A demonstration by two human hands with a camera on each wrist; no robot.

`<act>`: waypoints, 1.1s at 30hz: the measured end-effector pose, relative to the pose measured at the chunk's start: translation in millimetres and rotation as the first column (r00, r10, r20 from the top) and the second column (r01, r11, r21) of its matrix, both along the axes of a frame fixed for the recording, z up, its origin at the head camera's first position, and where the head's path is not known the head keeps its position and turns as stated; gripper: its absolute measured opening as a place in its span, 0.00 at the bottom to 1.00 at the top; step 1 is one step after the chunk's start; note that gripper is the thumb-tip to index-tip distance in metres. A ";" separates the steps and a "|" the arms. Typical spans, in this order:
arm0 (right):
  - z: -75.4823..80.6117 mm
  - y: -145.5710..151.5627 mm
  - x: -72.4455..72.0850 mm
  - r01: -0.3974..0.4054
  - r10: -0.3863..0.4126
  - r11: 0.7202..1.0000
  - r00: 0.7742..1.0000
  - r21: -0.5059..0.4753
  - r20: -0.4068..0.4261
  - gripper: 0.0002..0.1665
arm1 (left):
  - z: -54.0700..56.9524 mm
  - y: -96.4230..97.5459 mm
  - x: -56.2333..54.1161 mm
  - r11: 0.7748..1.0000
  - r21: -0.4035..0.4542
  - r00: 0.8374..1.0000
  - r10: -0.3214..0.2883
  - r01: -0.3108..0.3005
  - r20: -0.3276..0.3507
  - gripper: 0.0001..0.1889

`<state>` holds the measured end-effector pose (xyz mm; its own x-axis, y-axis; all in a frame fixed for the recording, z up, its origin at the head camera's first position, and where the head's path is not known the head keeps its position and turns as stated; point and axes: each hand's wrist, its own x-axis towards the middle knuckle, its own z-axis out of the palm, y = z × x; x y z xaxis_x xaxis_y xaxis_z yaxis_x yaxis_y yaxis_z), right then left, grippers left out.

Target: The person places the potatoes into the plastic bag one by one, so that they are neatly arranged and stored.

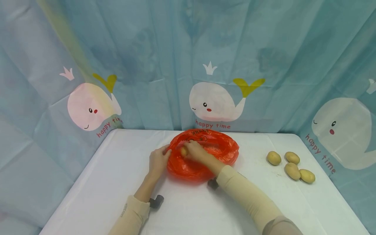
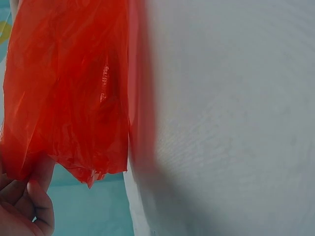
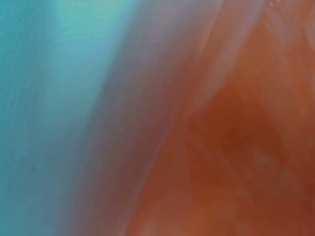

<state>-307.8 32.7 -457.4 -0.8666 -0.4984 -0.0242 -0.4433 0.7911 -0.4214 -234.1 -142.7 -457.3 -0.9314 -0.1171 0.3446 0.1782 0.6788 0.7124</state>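
Observation:
A red plastic bag [image 1: 188, 174] stands with its mouth spread wide near the back of the white table. At its left rim my left hand [image 1: 158, 160] pinches the plastic; the left wrist view shows curled fingers [image 2: 42, 201] at the edge of the bag [image 2: 74, 93]. My right hand [image 1: 195, 151] reaches inside the bag's mouth and holds a potato [image 1: 184, 151] between its fingers. In the right wrist view, blurred bag plastic [image 3: 246, 147] fills most of the right side, and the hand is not seen there.
Several potatoes [image 1: 292, 171] lie loose on the right side of the white table [image 1: 111, 182]. A blue curtain [image 1: 152, 104] with printed whales hangs close behind the table and along its sides. Dark wrist-camera mounts [image 1: 156, 202] stick out from both wrists.

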 end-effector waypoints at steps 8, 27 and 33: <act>2.0 2.1 2.9 0.003 -0.002 1.000 1.000 -0.004 0.026 0.37 | -0.7 -0.8 1.0 1.000 0.004 1.000 -0.007 0.007 0.004 0.18; 39.1 16.1 1.8 -0.026 0.025 1.000 0.996 0.008 0.082 0.38 | -0.2 -0.5 -0.4 1.000 0.005 1.000 -0.007 0.007 0.024 0.19; 53.9 32.5 0.7 -0.018 0.023 0.999 0.995 -0.049 0.102 0.38 | 1.1 -0.4 -1.1 1.000 0.010 1.000 -0.004 0.004 0.030 0.18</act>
